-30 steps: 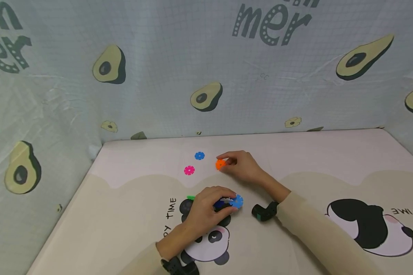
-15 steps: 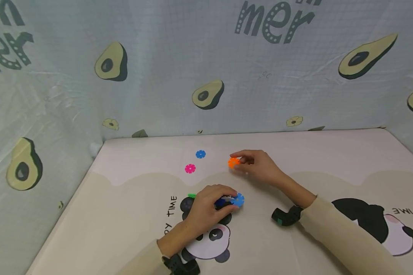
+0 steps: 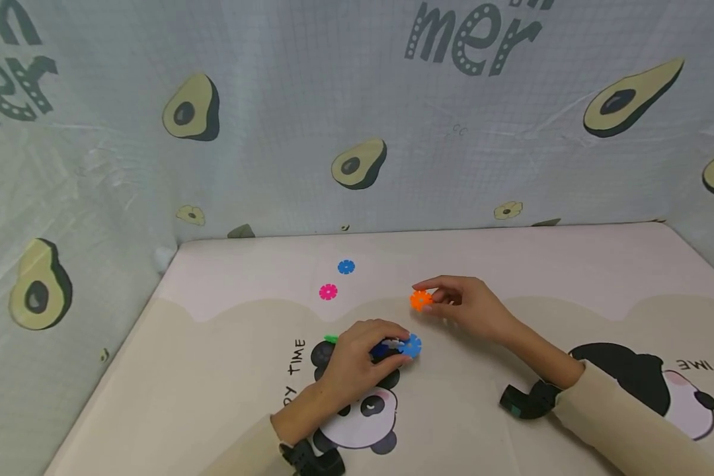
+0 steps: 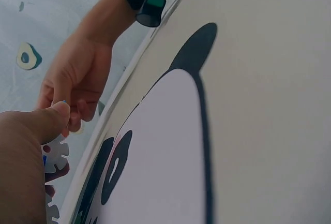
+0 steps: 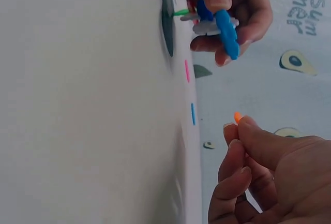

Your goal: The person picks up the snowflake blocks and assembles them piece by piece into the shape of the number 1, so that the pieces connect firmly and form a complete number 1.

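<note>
Near the panda print, my left hand (image 3: 359,357) grips a small cluster of joined notched plastic discs. A light blue disc (image 3: 412,346) faces out at its right end. White-grey discs (image 5: 207,27) and a green piece (image 5: 181,12) show behind it in the right wrist view; the fingers hide much of the rest. My right hand (image 3: 470,307) pinches an orange notched disc (image 3: 420,300) between thumb and fingertips, to the right of and beyond the cluster. The two are apart. In the right wrist view only the edge of the orange disc shows.
Two loose discs lie flat farther back on the table, a pink disc (image 3: 328,291) and a blue disc (image 3: 346,266). A printed cloth (image 3: 274,119) hangs behind the table (image 3: 214,390). Each wrist wears a black camera (image 3: 529,400).
My right hand has carried the orange disc to the right, away from the loose discs, then slightly nearer to me. The left hand and its cluster stay almost still.
</note>
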Demonstrator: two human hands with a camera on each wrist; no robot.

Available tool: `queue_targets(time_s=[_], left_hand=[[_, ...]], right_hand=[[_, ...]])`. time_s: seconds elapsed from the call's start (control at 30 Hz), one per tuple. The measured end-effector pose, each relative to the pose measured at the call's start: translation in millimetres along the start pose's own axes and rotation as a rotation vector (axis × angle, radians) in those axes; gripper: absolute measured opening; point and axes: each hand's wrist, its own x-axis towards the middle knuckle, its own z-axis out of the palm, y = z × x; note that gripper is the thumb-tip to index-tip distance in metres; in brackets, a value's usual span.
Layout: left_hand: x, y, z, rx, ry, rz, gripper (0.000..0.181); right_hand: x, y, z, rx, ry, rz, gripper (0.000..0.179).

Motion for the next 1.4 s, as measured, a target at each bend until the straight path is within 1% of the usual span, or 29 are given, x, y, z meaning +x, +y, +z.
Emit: queue_targets(time_s=[0.3,0.5,0.57,0.7,0.9,1.1,1.23,1.4], left_hand=[[0.1,-0.4,-0.5,0.01,0.003,0.006,0.029],[0.4,-1.2,-0.6,0.007,0.014,0.03,0.029],[0.8,-1.5,-0.7,0.011,0.021,0.047,0.029],[1.3,-1.3,-0.9,0.01,0.028,0.054,0.028],[0.7,-1.4,-0.5,0.01,0.029,0.042,0.028],[0.4,-2.0,0.6,-0.002,0.036,0.035,0.027],[-0.1,-1.9,1.3,-0.011,0.031,0.024,0.027],[0.3,-1.5,1.7,-0.009,0.036,0.038,0.027]], right_hand=[[-20.3,-7.4,-2.3,0.014,-0.004,-0.008,0.03],[-31.8,-10.6,-2.1,0.034,-0.007,-0.023,0.03],[-34.3,-10.7,-1.9,0.041,-0.009,-0.027,0.029],[-38.1,-10.2,0.2,0.058,-0.016,-0.044,0.029],[-43.4,-11.0,5.1,0.038,-0.01,-0.055,0.03],[-45.9,-8.2,7.4,0.071,0.005,-0.098,0.029],[-46.7,-5.3,7.8,0.071,0.013,-0.122,0.028],[-47.2,-2.9,7.3,0.056,0.013,-0.135,0.027]])
